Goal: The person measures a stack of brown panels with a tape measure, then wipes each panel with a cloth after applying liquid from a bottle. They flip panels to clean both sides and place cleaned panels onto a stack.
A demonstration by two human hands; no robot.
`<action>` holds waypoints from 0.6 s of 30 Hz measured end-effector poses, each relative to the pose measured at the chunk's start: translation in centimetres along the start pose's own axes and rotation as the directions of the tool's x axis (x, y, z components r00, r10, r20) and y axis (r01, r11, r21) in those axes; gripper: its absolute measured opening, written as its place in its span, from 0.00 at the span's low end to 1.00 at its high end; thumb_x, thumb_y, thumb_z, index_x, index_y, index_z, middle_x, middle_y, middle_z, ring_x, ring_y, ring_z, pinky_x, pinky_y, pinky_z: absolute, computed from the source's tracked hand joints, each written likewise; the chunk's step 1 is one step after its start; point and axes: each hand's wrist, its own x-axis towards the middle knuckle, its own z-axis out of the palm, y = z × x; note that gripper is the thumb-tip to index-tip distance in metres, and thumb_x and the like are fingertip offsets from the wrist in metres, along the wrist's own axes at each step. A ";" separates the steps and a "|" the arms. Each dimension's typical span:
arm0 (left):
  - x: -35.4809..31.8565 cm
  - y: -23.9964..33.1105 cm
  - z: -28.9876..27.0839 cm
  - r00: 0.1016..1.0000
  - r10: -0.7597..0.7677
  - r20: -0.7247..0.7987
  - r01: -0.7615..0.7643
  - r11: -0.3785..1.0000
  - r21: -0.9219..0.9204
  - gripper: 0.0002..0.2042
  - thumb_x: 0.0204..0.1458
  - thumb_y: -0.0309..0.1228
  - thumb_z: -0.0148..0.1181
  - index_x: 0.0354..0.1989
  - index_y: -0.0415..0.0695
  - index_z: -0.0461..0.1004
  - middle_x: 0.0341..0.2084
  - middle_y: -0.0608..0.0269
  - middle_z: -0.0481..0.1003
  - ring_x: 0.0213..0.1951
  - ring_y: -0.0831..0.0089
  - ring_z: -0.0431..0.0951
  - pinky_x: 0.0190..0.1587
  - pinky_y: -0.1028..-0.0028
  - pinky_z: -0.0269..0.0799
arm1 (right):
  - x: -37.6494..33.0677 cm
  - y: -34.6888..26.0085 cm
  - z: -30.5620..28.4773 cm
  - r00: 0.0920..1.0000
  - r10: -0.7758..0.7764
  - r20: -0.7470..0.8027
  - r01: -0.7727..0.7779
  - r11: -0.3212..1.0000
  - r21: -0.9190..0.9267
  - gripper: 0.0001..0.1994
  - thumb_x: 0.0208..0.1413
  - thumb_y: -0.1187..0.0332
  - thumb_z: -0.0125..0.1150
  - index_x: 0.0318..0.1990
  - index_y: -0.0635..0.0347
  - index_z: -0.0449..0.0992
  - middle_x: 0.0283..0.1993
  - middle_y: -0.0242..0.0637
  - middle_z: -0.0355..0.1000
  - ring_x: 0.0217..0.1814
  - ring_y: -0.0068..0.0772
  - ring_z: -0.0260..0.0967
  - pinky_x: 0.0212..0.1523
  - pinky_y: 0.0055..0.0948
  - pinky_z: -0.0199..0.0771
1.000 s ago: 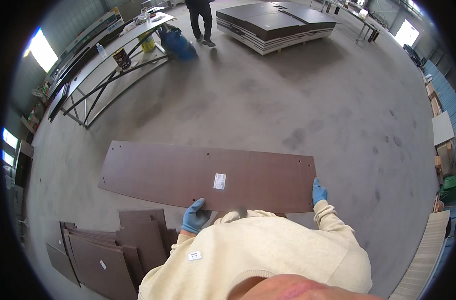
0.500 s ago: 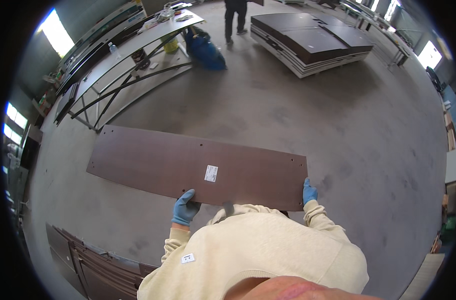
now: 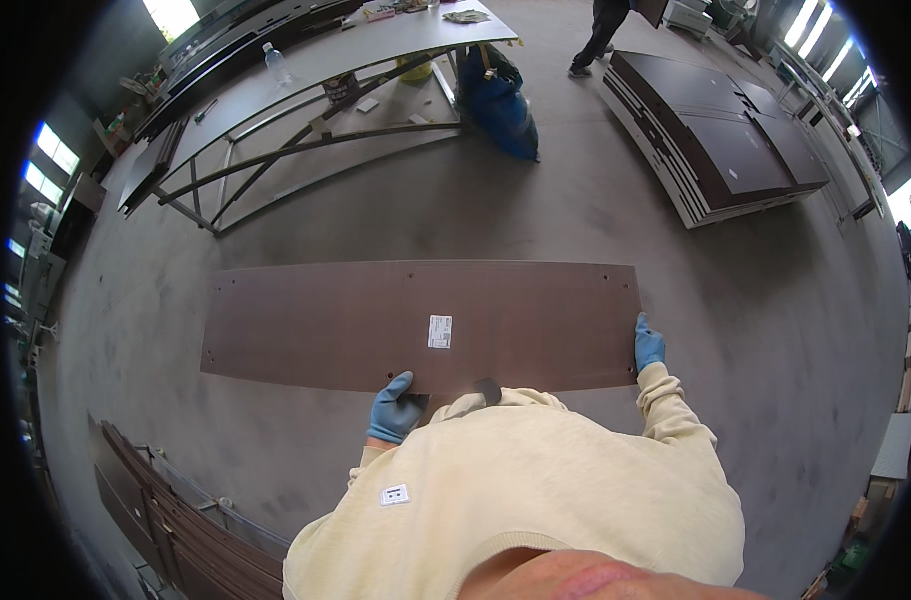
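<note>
A long dark brown panel point(image 3: 326, 325) stretches crosswise in front of my body, with small holes near its ends and edges. A white label point(image 3: 441, 332) is stuck near its middle. My left hand point(image 3: 396, 410), in a blue glove, grips the near long edge left of my body, thumb on top and the other fingers underneath. At the right end, my right hand point(image 3: 650, 343), also blue-gloved, is closed round the short edge. Part of the near edge is hidden by my cream sweatshirt.
A long work table point(image 3: 356, 60) stands at the far left, with a plastic bottle point(image 3: 276, 63) on it and a blue bag point(image 3: 501, 105) by its end. A stack of brown panels point(image 3: 716, 130) lies far right. More panels point(image 3: 176, 520) lean at lower left. Another person point(image 3: 601, 35) walks beyond.
The panel has swung from slanting down rightward to nearly level in view, still in both hands. Table and stack appear shifted as my view turned left. The distant person has moved right.
</note>
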 end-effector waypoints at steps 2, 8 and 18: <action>5.5 5.0 2.2 0.999 -0.025 0.038 0.025 1.000 0.007 0.21 0.61 0.22 0.59 0.64 0.44 0.71 0.60 0.59 0.75 0.62 0.61 0.74 0.69 0.60 0.68 | 3.6 -5.7 3.0 0.999 0.006 -0.053 -0.008 0.999 -0.032 0.40 0.64 0.32 0.49 0.31 0.69 0.83 0.29 0.55 0.78 0.32 0.52 0.76 0.41 0.48 0.73; 19.8 17.5 9.2 0.999 0.009 0.050 -0.014 0.995 0.096 0.20 0.62 0.23 0.59 0.63 0.42 0.72 0.60 0.58 0.76 0.62 0.63 0.75 0.70 0.62 0.67 | 12.9 -19.7 10.0 0.998 0.051 -0.041 -0.051 0.999 0.003 0.42 0.64 0.31 0.49 0.35 0.72 0.84 0.32 0.56 0.79 0.35 0.51 0.77 0.43 0.46 0.74; 50.9 31.9 21.9 0.992 -0.051 0.114 0.042 0.996 0.082 0.17 0.62 0.23 0.59 0.60 0.39 0.73 0.57 0.58 0.76 0.61 0.62 0.74 0.69 0.62 0.67 | 38.0 -44.6 20.5 0.998 0.060 0.008 -0.060 0.998 0.018 0.42 0.64 0.32 0.50 0.40 0.75 0.83 0.36 0.56 0.82 0.36 0.49 0.77 0.44 0.44 0.75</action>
